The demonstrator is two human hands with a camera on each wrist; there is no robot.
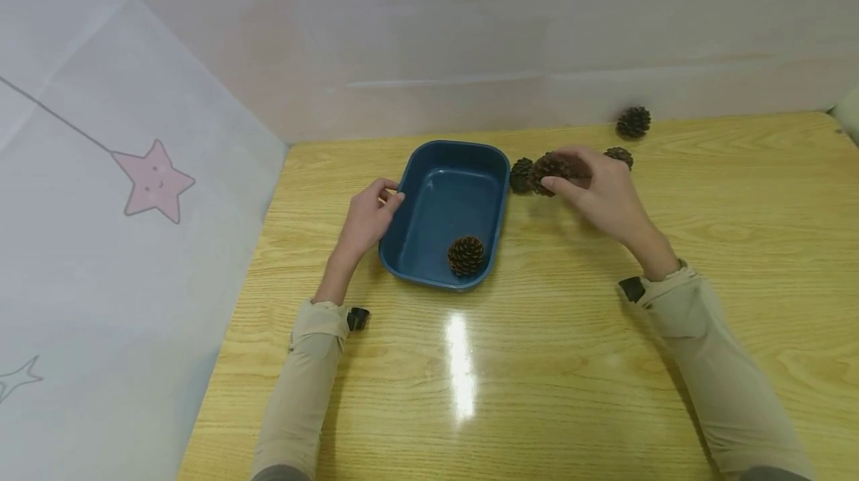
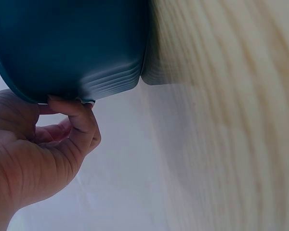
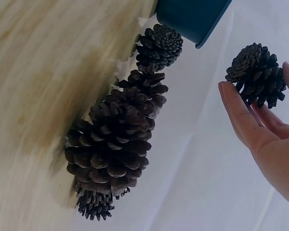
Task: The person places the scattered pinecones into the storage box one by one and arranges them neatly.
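Note:
A dark blue plastic basin [image 1: 443, 201] stands on the wooden table, with one pine cone [image 1: 466, 255] lying in its near right corner. At the basin's left side, my left hand [image 1: 370, 216] grips the rim; the left wrist view has its fingers [image 2: 79, 118] bent at the basin's edge. My right hand [image 1: 604, 194] pinches a brown pine cone [image 1: 546, 174] between thumb and fingers, just right of the basin. In the right wrist view this held pine cone [image 3: 257, 74] is raised off the table. Another pine cone [image 1: 520, 176] sits close against the basin's right wall.
Behind my right hand a pine cone [image 1: 619, 157] is partly hidden, and another pine cone [image 1: 634, 123] lies near the table's back edge. The right wrist view has several cones in a row, a large pine cone [image 3: 111, 147] among them. White sheeting [image 1: 470, 33] hangs behind the table.

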